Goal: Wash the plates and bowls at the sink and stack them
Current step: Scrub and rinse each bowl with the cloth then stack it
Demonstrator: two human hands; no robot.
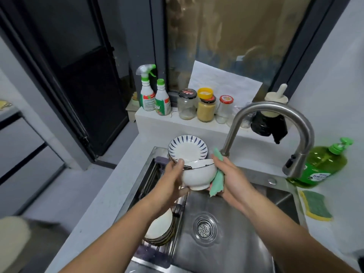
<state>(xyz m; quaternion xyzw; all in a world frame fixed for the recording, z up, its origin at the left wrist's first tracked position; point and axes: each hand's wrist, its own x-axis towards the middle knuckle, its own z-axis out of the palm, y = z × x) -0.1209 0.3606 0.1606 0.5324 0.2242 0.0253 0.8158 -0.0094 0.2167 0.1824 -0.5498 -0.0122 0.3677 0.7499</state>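
Left hand (173, 175) gripping white bowl (198, 174) by its rim over steel sink (226, 223), right hand (229, 177) pressing green cloth (217, 182) against bowl's side, blue-striped plates (188, 147) stacked behind

Dead centre, white bowl (198, 174) with a thin black line looping under the rim and a dark mark beside it; mint-green cloth (217, 184) at its three o'clock side. Just beyond at twelve, white plate (188, 147) ringed with dark blue dashes. Down at seven, cream bowls (160, 227) edged dark brown. Out at three, clear green soap bottle (323, 166) with brighter green pump; at four, green sponge (316, 207) trimmed in yellow. Up at eleven, white spray bottle (146, 91) and white squeeze bottle (162, 99), both capped green; then black-lidded jar (187, 104), yellow-lidded jar (205, 107), red-lidded jar (224, 109)
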